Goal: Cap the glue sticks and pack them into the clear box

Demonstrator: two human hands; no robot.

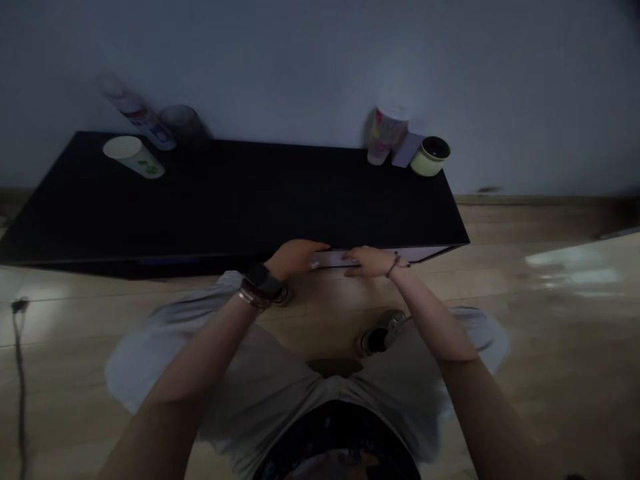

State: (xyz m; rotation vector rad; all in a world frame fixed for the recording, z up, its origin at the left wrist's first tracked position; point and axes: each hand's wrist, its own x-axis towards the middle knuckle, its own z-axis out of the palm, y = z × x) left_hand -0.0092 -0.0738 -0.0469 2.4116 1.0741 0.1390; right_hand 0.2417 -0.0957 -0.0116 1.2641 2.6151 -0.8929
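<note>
Reaching into the middle of the head view, a person's two bare hands meet the front edge of a low black cabinet [280,200], which stands against a pale wall [300,67]. The pale front panel [331,259] sits just below that edge, right of the frame's centre, partly hidden by the hands. The left hand [296,258], with a dark watch [263,280] on its wrist, has its fingers along the panel's upper edge; the right hand [369,260] rests beside it, fingers bent and slightly apart. Dim light and blur hide the fingertips, so I cannot tell how firm either grip is, or whether it closes on the panel at all.

At the upper left of the cabinet top are a paper cup [133,157], a spray can [145,123] and a dark container [184,125]. At the upper right are a clear plastic cup [386,133], a purple box [407,148] and a dark-topped jar [427,160].

A hard jerk on the panel could shake the cabinet and topple the light cups. Fingers could be pinched between panel and top if the panel shut suddenly, and a shallow hold could slip off.
</note>
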